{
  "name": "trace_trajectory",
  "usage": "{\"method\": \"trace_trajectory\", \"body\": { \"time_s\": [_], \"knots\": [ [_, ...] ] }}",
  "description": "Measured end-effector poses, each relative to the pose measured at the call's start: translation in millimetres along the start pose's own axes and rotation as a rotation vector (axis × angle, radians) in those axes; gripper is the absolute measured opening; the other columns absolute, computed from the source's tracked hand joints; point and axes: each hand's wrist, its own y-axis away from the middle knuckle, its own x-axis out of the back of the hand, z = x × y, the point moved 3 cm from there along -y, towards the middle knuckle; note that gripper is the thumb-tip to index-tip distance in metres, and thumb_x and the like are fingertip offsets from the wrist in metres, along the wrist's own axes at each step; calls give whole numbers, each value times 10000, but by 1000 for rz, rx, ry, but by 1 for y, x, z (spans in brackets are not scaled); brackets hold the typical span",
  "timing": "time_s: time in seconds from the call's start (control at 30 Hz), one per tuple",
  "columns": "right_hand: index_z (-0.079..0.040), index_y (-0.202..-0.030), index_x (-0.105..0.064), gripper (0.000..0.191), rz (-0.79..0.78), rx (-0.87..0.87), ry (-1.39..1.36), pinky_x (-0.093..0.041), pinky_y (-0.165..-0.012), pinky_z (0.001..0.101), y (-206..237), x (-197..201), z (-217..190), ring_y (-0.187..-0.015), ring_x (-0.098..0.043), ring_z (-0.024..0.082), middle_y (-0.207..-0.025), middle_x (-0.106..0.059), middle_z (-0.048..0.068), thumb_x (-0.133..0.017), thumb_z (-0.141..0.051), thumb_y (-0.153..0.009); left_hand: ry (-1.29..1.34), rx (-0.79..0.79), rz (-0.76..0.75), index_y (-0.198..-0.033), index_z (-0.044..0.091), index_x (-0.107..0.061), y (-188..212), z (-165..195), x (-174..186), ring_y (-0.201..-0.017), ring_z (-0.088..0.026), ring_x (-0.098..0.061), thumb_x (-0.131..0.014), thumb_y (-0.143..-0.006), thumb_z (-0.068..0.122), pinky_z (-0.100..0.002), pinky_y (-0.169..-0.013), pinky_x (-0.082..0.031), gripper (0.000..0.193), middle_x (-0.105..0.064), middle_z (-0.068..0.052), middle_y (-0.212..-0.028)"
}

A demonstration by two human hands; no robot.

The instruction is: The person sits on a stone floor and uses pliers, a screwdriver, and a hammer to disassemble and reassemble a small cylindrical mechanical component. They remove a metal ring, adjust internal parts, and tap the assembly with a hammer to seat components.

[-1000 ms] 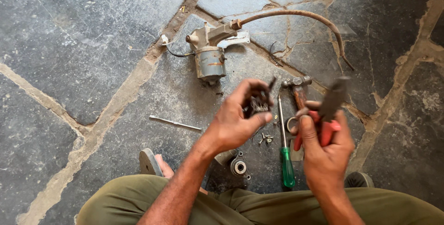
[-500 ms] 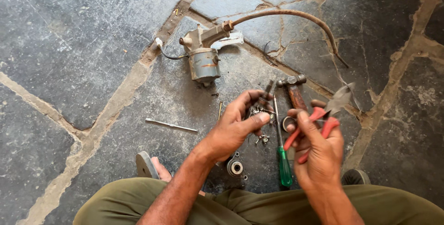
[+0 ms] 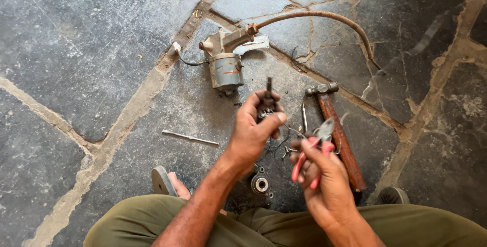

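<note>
Grey stone floor [image 3: 76, 49] with cracked mortar joints. Nearest me, olive trousers [image 3: 431, 229], a sandal [image 3: 161, 181], a round bearing part [image 3: 260, 184]. My right hand [image 3: 324, 186] is closed on red-handled pliers [image 3: 312, 150]. My left hand [image 3: 253, 130] pinches a small shafted metal part [image 3: 267, 100], held above the floor. Beyond: thin rod [image 3: 190, 138], rusty hammer [image 3: 337, 130], grey motor [image 3: 225, 67] with hose [image 3: 324, 18].

left side: bare stone floor [image 3: 76, 49], open; only thin metal rod [image 3: 190, 138] lying there
ahead: motor unit [image 3: 225, 67] w/ rusty hose [image 3: 324, 18] blocks far reach
right: hammer [image 3: 337, 130] just beside right hand [image 3: 324, 186]
near: round bearing part [image 3: 260, 183] + sandal [image 3: 162, 181] by knees
</note>
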Motion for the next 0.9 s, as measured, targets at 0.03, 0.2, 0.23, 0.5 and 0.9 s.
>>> {"method": "trace_trajectory", "body": {
  "time_s": [0.03,0.2,0.23,0.5,0.9],
  "knots": [
    [-83,-1095,-567,201,19,-55,65,-467,-522,242,0,1,4,-779,-661,134,-997,-694,94,-652,-188,-946,16,-6,12,-1209,33,-554,-1,1,3,-779,-78,-582,-688,-904,44,-231,-598,-519,333,-623,-35,-1019],
    [-68,-1167,-628,270,-20,-274,386,-444,-485,298,6,-2,27,-654,-612,164,-825,-640,99,-680,-157,-918,-58,-77,95,-1222,30,-533,-9,5,11,-783,-87,-586,-680,-911,37,-239,-621,-527,343,-624,-35,-1009],
    [-67,-1184,-632,276,-107,-233,517,-481,-533,302,7,-5,27,-678,-620,163,-853,-648,88,-678,-146,-924,-88,-100,108,-1229,33,-532,-10,6,13,-801,-90,-590,-686,-905,67,-243,-646,-530,360,-624,-34,-1015],
    [-266,-1380,-584,415,-279,-53,1598,-587,-842,408,3,7,-28,-970,-725,216,-1044,-805,43,-587,-202,-969,237,-18,156,-1244,51,-540,-12,7,28,-910,-131,-607,-552,-979,566,-282,-700,-542,579,-608,-61,-1012],
    [-34,-1162,-464,400,-196,370,1935,-536,-799,545,-31,5,11,-940,-688,444,-1029,-659,262,-677,-246,-898,-291,-4,155,-1263,26,-518,-16,0,20,-794,-97,-633,-743,-801,79,-243,-605,-553,517,-655,-44,-1044]
  ]
}}
